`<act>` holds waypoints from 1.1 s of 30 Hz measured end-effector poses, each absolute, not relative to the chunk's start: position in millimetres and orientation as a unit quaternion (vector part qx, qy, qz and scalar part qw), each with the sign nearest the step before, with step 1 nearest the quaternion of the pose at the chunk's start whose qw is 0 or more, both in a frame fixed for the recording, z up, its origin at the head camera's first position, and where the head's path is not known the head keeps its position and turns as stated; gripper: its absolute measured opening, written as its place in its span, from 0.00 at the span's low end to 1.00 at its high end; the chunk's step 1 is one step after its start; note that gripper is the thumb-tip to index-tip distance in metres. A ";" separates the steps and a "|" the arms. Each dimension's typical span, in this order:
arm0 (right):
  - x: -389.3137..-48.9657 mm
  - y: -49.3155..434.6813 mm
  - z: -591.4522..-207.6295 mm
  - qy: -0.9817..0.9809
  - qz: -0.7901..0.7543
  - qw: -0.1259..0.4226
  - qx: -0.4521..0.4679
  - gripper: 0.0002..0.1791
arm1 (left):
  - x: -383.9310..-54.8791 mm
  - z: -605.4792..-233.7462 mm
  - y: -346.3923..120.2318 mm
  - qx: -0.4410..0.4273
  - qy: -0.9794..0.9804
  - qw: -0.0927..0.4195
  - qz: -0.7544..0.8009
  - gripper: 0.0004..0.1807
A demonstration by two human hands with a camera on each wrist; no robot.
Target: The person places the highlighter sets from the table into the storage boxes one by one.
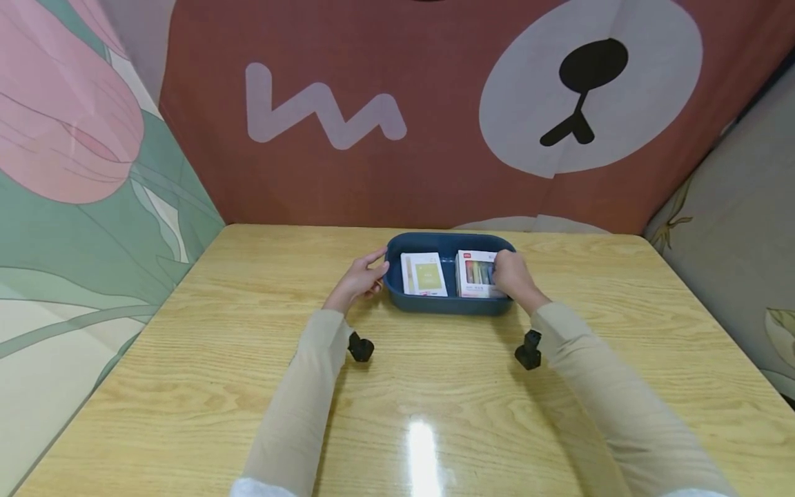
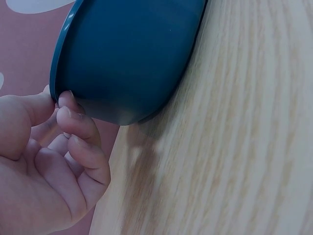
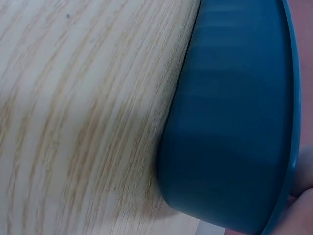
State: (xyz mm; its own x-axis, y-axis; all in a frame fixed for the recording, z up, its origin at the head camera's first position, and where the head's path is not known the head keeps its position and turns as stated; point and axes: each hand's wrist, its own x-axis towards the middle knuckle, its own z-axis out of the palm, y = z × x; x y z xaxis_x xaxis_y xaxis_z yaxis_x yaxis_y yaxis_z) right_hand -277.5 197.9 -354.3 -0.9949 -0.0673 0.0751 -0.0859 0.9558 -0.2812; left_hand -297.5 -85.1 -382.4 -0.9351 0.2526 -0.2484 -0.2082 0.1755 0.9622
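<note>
A dark blue oblong plastic basin (image 1: 450, 305) stands on the table near its back edge. Inside it, on the left, lies a white box with a yellow-green panel (image 1: 428, 276). Beside that, on the right, is a white crayon box (image 1: 475, 273) showing a row of coloured sticks. My left hand (image 1: 359, 279) pinches the basin's left rim between thumb and fingers, as the left wrist view also shows. Over the right rim, my right hand (image 1: 515, 276) reaches in with curled fingers and grips the crayon box at its right side. Its fingertips are hidden; the right wrist view shows only part of the fingers (image 3: 298, 210) behind the rim.
The wood-grain table (image 1: 428, 386) extends to both sides and toward me. A brown cloth backdrop (image 1: 373, 179) with a cartoon face rises behind it, and patterned cloths hang left and right. A small black device (image 1: 361, 347) sits at each wrist.
</note>
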 end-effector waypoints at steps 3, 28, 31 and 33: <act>-276.3 197.2 -353.6 -0.990 0.136 0.022 0.037 0.12 | -297.2 -382.3 -84.6 0.014 0.747 0.181 0.639 0.26; -248.7 200.8 -359.5 -0.947 0.241 0.163 0.136 0.17 | -285.0 -364.8 -80.8 0.057 0.903 0.027 0.425 0.20; -242.6 200.5 -356.8 -0.945 0.247 0.161 0.142 0.17 | -275.4 -354.3 -74.7 0.086 0.941 -0.020 0.327 0.20; -238.3 199.8 -354.5 -0.946 0.248 0.152 0.145 0.18 | -267.1 -347.5 -69.5 0.108 0.956 -0.039 0.269 0.21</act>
